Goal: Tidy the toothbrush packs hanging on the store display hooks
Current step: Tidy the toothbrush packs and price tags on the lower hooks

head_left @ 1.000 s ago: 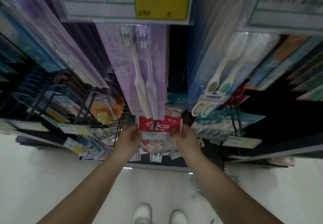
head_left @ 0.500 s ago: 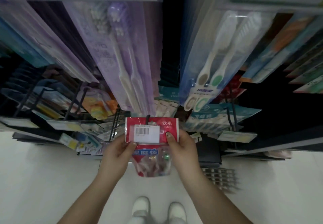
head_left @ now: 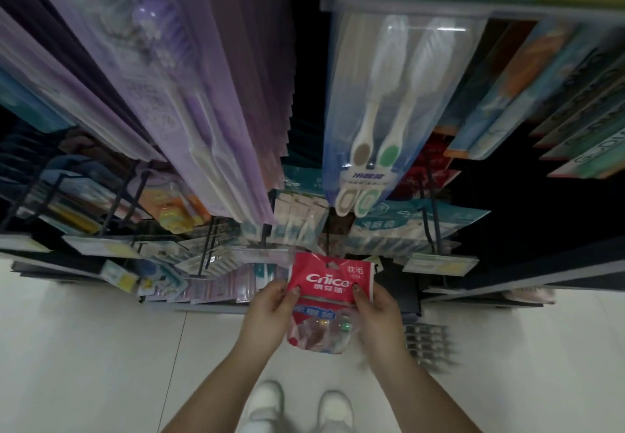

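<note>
Both hands hold a red toothbrush pack [head_left: 329, 283].
Left hand [head_left: 270, 314] and right hand [head_left: 377, 311] pinch its glossy card header; crinkled clear pouch below.

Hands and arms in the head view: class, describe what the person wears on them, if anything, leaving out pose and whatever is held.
Both forearms are bare up to the picture's lower edge: no sleeves show. The left hand and right hand wear no gloves, and no watch, bracelet or ring is visible on them. The right thumbnail looks dark, though the dim light leaves it unclear whether that is polish.
</note>
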Tool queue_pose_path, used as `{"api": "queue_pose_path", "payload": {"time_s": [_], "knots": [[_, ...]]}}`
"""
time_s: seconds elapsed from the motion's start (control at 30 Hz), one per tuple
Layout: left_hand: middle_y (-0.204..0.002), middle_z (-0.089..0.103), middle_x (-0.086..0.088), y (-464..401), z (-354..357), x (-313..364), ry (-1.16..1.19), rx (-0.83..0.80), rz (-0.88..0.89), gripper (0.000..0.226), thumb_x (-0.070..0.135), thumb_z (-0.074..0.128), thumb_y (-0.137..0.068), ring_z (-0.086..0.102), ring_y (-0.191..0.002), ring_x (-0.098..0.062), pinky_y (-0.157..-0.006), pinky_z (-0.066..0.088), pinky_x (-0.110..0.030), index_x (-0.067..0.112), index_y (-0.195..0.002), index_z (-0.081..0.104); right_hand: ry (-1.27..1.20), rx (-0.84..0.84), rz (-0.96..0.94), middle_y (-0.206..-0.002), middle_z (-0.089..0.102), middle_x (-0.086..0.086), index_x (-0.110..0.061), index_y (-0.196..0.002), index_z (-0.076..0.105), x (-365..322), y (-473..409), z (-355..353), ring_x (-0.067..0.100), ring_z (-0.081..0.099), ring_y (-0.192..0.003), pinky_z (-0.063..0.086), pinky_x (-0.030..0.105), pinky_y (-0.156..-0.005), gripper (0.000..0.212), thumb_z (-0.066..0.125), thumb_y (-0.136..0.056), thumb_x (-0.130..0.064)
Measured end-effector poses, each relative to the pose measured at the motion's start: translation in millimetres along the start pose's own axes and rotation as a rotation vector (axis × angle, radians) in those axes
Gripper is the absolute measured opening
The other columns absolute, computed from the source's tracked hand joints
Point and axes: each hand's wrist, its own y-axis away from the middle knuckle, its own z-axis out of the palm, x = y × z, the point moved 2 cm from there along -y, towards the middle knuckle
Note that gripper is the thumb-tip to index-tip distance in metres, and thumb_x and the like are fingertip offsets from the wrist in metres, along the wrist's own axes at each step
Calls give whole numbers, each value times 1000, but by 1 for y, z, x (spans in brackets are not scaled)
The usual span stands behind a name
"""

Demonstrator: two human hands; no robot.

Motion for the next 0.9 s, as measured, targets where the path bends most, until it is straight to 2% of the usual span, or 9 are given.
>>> {"api": "queue_pose_path", "payload": {"time_s": [0.1,0.13,0.2,0.27,0.33,0.4,0.57,0.7,0.9], "knots": [[-111,65,-4,-10,23,12,-56,-54,41,31,31,53,-86,62,-102,-18,-89,51,-36,16,-114,54,35,48,15,-88,69,11,-14,-87,64,0,-5,-25,27,65,-79,52,37,-75,17,49,-92,-8],[-115,63,0,-13,31,18,-75,-61,65,30,26,53,-90,60,-106,-14,-92,49,-30,17,-118,51,50,62,3,-88,69,11,-12,-89,64,-2,-6,-34,23,65,-77,52,33,-70,16,49,-92,-8],[-108,56,17,-20,50,37,-110,-82,122,26,16,48,-93,53,-98,4,-79,40,-5,21,-119,48,80,91,-16,-86,67,10,-9,-93,62,-3,-7,-51,18,63,-74,49,25,-62,14,49,-93,-9],[-110,44,19,-31,68,58,-158,-86,157,38,13,46,-94,45,-99,4,-75,32,-3,17,-131,41,118,139,-5,-85,68,9,-9,-93,62,1,-9,-70,19,63,-74,51,25,-61,13,49,-93,-11],[-118,41,12,-47,82,70,-153,-53,173,46,12,46,-93,41,-109,-3,-84,28,-9,15,-138,34,140,183,14,-91,70,15,-5,-98,63,6,-10,-85,29,66,-81,55,38,-76,16,50,-92,-14],[-124,49,7,-60,92,77,-90,-50,176,45,9,46,-92,48,-115,-10,-88,33,-16,15,-136,37,152,215,22,-94,70,18,-4,-103,63,7,-10,-98,33,66,-85,53,50,-83,20,51,-92,-16],[-132,54,-6,-73,110,84,-69,-77,114,46,16,54,-89,51,-119,-22,-100,42,-36,15,-134,41,117,270,4,-89,68,16,-4,-96,63,6,-10,-125,32,65,-82,52,39,-77,16,51,-92,-14],[-113,64,-9,-68,115,81,-20,-73,47,27,17,58,-88,60,-105,-26,-88,47,-33,10,-114,59,95,296,-10,-86,69,13,-12,-88,62,3,-10,-139,31,66,-80,52,43,-79,14,50,-93,-17],[-98,62,-3,-52,120,82,111,-55,32,9,18,52,-92,59,-90,-17,-78,47,-28,20,-97,59,36,365,-23,-76,64,2,-11,-88,59,-7,-11,-151,17,61,-70,40,25,-57,13,48,-94,-14]]}}
